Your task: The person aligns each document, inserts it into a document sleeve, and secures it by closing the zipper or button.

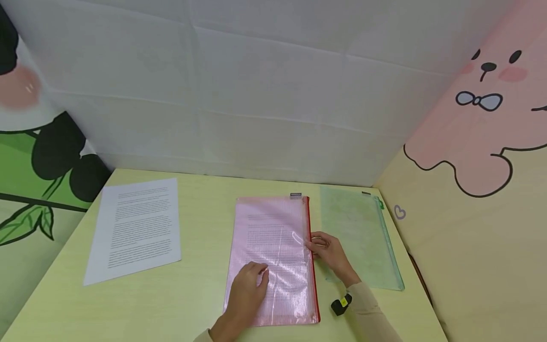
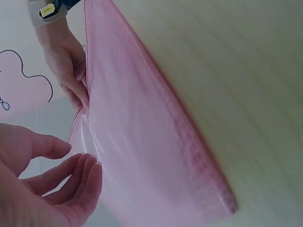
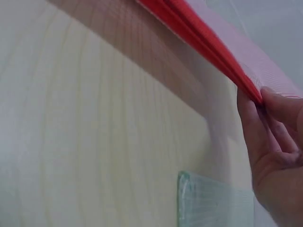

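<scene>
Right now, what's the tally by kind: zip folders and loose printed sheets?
Zip folders: 2 (pink mesh zip folder, green zip folder)
Loose printed sheets: 1 (white printed sheet)
Total: 3

Print shows through the pink one; its contents aren't counted.

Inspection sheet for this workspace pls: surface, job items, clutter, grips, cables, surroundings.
Surface: pale wood-grain table.
Job items: pink folder, printed text showing through; its red edge is raised off the table.
Clutter: printed sheet at left, green folder at right, neither in hand.
Left grip: over the pink folder, thumb apart from fingers, no object seen held.
Right grip: pinches the red edge; black device worn at that wrist.
Cables: nothing seen.
Surroundings: white backdrop behind; cartoon drawings on both side walls, including a pink figure at right.
</scene>
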`<action>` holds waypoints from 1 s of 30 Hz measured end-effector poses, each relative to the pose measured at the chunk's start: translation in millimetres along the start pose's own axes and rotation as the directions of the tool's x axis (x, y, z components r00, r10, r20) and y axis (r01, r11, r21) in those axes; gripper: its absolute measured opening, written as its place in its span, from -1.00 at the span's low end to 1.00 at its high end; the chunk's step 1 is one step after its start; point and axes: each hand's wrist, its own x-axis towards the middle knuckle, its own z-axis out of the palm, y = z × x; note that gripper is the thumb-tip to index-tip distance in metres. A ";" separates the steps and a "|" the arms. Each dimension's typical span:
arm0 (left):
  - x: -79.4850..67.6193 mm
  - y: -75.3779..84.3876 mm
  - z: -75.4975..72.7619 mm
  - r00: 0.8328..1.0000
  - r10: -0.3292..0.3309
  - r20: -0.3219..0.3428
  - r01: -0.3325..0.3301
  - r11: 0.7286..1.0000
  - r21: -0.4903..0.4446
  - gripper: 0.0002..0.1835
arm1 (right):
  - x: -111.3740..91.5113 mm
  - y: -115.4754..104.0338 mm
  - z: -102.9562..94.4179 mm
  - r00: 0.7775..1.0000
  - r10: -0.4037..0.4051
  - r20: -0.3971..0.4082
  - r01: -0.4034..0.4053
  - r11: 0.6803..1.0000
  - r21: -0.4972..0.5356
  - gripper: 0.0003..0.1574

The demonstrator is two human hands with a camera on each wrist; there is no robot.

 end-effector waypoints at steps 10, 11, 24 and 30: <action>10.1 -30.5 -16.1 0.981 -0.185 -0.060 0.184 0.983 -0.023 -0.74 | -1.9 8.9 -4.0 0.996 -0.091 0.020 0.089 0.994 0.068 -0.58; 10.6 -32.9 -17.7 0.975 -0.217 -0.043 0.215 0.976 -0.034 -0.71 | -2.3 9.1 -4.5 0.995 -0.099 0.021 0.097 0.993 0.068 -0.59; 20.9 -59.5 -28.9 0.925 -0.370 0.087 0.378 0.920 -0.102 -0.64 | -6.8 10.9 -6.4 0.990 -0.138 0.012 0.137 0.987 0.090 -0.56; 23.8 -65.8 -28.6 0.915 -0.400 0.058 0.404 0.896 -0.184 -0.74 | -5.9 11.3 -5.8 0.992 -0.121 -0.020 0.122 0.990 0.072 -0.51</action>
